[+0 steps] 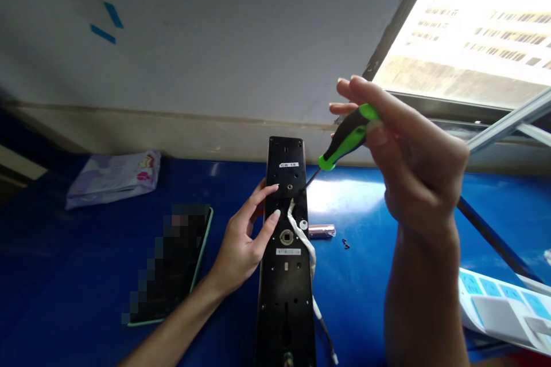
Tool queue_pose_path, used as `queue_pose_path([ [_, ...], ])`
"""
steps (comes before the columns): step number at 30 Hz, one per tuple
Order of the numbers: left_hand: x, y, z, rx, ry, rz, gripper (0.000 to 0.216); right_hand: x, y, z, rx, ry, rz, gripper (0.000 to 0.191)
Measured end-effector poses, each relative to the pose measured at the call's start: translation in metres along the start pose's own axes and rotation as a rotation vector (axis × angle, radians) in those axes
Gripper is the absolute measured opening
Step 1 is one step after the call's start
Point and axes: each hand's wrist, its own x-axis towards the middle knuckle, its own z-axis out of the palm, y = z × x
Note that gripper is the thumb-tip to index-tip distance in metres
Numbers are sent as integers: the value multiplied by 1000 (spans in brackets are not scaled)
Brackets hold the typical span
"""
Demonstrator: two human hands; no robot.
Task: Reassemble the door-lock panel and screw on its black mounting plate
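A long black door lock panel (284, 289) lies lengthwise in front of me, with a "CE 15" label, a square spindle hole and several screw holes on its upper face. My left hand (247, 238) grips its left edge, thumb and a fingertip resting on the face. My right hand (415, 155) is closed around a green and black screwdriver (346, 139), held tilted. The screwdriver's tip meets the panel near its right edge, below the label; the exact contact point is too small to make out. From the panel's middle a white-wrapped cable (305, 241) runs over the right edge.
Small dark screws (345, 243) lie on the blue table (348, 309), near a wrapped metallic piece (322, 231) beside the panel. A phone-like device (176, 269) and a plastic packet (116, 178) are at left. A white power strip (503, 309) sits at right.
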Motion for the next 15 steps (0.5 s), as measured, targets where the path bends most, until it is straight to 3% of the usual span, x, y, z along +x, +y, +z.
queue_pose_path([
  [9, 0, 0, 0, 3, 8, 12, 46, 0, -3, 3, -124, 103, -104, 34],
  [12, 1, -1, 1, -1, 7, 12, 45, 1, -8, 3, -86, 61, -73, 34],
  [15, 1, -2, 1, -13, 7, 12, 44, -1, -13, -2, 39, -70, 0, 46],
])
